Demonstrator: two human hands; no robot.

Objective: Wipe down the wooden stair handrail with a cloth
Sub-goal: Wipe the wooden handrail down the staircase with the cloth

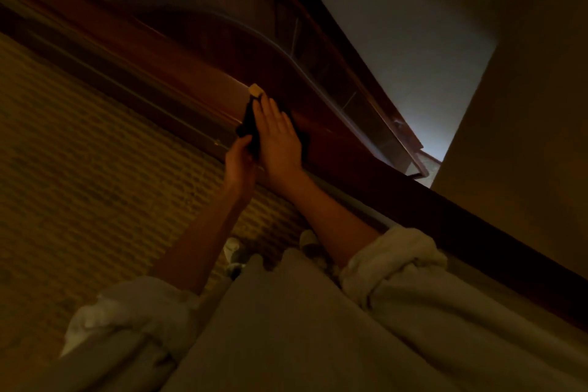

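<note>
Dim stairwell. The right hand point(278, 137), fingers straight, presses a dark cloth point(248, 124) flat on the reddish-brown wooden handrail point(327, 130). The left hand point(240, 161) curls round the cloth's hanging edge. Wiping appears under way; the next move likely calls for sliding the cloth along the rail with steady pressure.

— What is the person wearing?
— A pale, off-white shirt of soft, crumpled fabric. The left sleeve point(105, 321) and the right sleeve point(397, 261) are each rolled into a thick, bunched cuff near the elbow. The forearms are bare from there down to the left hand point(240, 162) and the right hand point(280, 140).
— And lower down?
— Loose pale trousers point(286, 312), or perhaps a long skirt; the light is too dim to be sure. Below them are light shoes point(234, 251) with darker patches.
</note>
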